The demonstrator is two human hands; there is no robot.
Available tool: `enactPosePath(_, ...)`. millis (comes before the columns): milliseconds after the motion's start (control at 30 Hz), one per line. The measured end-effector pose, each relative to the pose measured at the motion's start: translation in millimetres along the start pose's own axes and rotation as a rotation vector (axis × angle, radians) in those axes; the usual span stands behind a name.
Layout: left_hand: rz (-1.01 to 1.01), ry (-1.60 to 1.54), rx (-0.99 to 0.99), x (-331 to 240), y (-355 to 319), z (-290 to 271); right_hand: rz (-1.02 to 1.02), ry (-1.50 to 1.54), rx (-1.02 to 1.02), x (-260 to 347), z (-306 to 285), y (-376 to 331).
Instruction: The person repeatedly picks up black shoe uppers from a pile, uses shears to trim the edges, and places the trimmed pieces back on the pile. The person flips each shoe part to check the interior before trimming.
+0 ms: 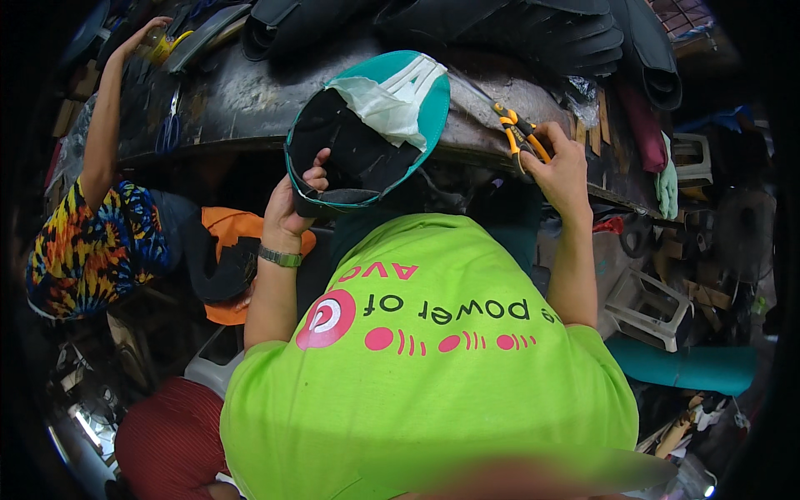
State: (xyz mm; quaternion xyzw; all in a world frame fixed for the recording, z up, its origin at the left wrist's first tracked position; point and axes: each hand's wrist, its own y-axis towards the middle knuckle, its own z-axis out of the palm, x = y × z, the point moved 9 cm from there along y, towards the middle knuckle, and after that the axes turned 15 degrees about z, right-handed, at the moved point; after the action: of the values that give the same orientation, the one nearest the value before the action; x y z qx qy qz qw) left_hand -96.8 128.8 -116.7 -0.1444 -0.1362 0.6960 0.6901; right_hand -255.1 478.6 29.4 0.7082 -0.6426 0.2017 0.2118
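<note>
My left hand [303,200] grips the lower left rim of a hollow, rounded teal piece with black lining [350,142], its thumb and fingers closed over the edge. A loose white cloth-like sheet [385,108] hangs over the upper part of that piece, with white strips at its top right. To the right, my right hand [560,162] is closed around the yellow-and-black handles of shears [518,132]. Their long, thin metal end points up and left, toward the far side of the teal piece. Whether the tips touch anything I cannot tell.
A dark worktable [242,104] spans the far side, with blue-handled scissors [169,129] and stacked black sheets [517,33] on it. At left, a person in a patterned shirt [100,246] reaches over the table. A plastic stool [648,308] and teal roll [683,364] are at right.
</note>
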Motion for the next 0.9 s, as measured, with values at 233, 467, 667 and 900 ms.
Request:
enactPosePath(233,-0.029,-0.031,0.002,2.3,0.6,8.8,-0.112,-0.135,-0.192,24.7,4.0,-8.3)
enactPosePath(467,-0.044,-0.071,0.010,5.3,2.5,9.4,-0.164,-0.208,-0.173,34.9,16.2,-6.1)
enactPosePath(667,-0.053,-0.136,-0.029,8.0,4.3,10.2,-0.191,-0.239,-0.133,34.8,24.5,-3.9)
enactPosePath(900,0.033,-0.154,0.100,17.1,-0.3,29.9,-0.062,-0.175,-0.049,20.2,30.6,5.1)
